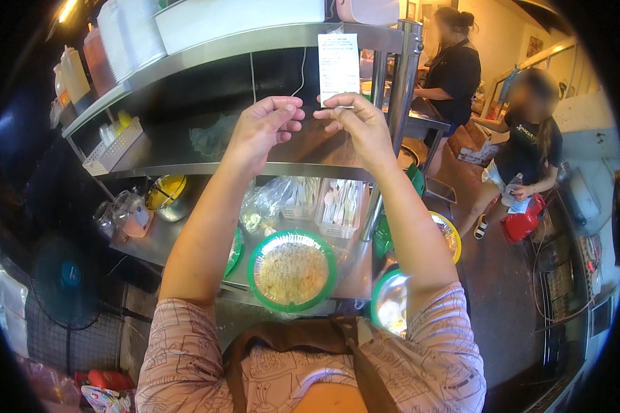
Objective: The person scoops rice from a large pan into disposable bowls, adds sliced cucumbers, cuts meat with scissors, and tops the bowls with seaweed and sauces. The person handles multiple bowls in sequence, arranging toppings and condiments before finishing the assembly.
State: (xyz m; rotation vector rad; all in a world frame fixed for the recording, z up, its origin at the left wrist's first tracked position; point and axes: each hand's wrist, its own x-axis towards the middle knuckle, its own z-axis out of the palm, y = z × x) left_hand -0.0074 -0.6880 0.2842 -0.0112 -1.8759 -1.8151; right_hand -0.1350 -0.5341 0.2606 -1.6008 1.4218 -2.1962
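Note:
Both my hands are raised in front of the shelf at chest height, a short gap between them. A long white printed receipt (339, 63) stands upright against the edge of the upper shelf. My right hand (364, 131) is at its lower end, with thumb and forefinger closed on the bottom edge. To the left, my left hand (263, 132) is closed, thumb against forefinger and the other fingers curled. Anything between those fingertips is hidden or too small to make out. Whether the shelf also holds the receipt's top, I cannot tell.
Below sit a green-rimmed round container (293, 270) and a basket of plastic forks (339, 206). A white basket (114, 148) stands on the middle shelf; bottles (74, 72) line the upper left. A metal post (401, 89) rises at right. Two people are beyond it, one seated.

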